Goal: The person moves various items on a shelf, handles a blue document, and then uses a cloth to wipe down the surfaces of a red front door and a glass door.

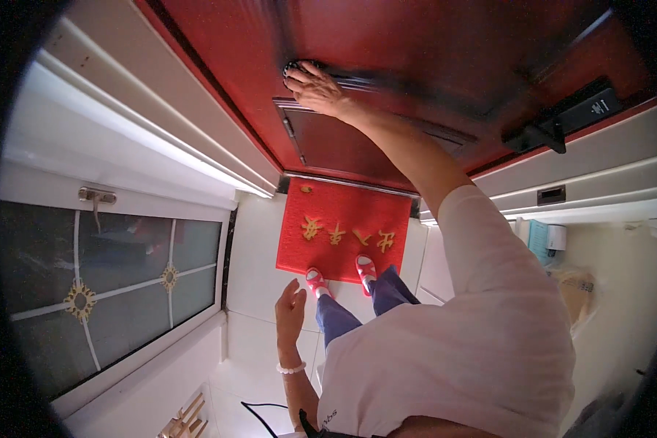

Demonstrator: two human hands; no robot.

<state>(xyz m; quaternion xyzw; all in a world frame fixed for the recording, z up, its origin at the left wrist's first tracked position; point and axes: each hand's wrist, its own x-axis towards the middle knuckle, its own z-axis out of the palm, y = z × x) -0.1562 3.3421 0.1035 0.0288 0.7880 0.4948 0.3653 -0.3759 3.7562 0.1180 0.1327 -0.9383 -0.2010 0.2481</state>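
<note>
My right hand (pixel 316 90) reaches up and forward to a red door (pixel 356 139), its fingers spread over a dark patterned object (pixel 293 68), perhaps a cloth or sponge, held against the door's surface. Beneath that hand is a rectangular panel with moulding and small hinges. My left hand (pixel 290 306) hangs at my left side with bent fingers and a bead bracelet on the wrist; nothing shows in it. Both feet, in red slippers, stand at the near edge of a red doormat (pixel 345 230) with yellow characters.
A black door handle and lock plate (pixel 558 120) are at the right. On the left stands a white-framed glass door (pixel 142 268) with a metal handle. Wooden slats (pixel 189 419) lie low at left. A bagged item (pixel 575 293) and a teal box (pixel 537 238) sit at right.
</note>
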